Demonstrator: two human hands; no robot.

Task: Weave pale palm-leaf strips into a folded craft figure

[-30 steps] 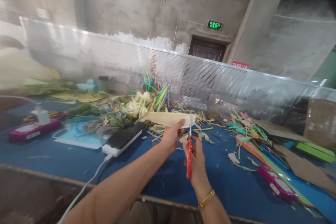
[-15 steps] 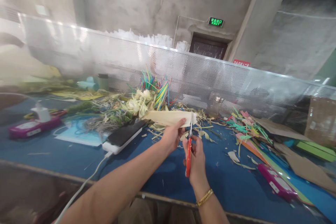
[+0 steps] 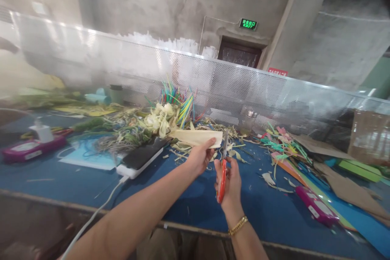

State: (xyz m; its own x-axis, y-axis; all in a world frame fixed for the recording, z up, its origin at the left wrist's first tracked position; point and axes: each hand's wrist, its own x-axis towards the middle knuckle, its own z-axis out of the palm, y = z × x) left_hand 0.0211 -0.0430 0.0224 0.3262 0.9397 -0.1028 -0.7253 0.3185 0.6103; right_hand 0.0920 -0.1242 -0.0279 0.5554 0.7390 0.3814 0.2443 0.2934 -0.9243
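My left hand pinches a long pale yellow leaf strip and holds it level above the blue table. My right hand, with a gold bracelet at the wrist, grips red-handled scissors upright. The scissor blades stand just to the right of the strip's cut right end, apart from it.
Behind the strip lies a heap of pale leaf scraps and coloured strips. A black-and-white power strip with a white cable lies at left. Purple boxes, coloured strips and cardboard lie around. A perforated metal screen closes the back.
The scissors cut through the strip's right end and now stand clear of it. The strip ends shorter and square. The view has shifted slightly.
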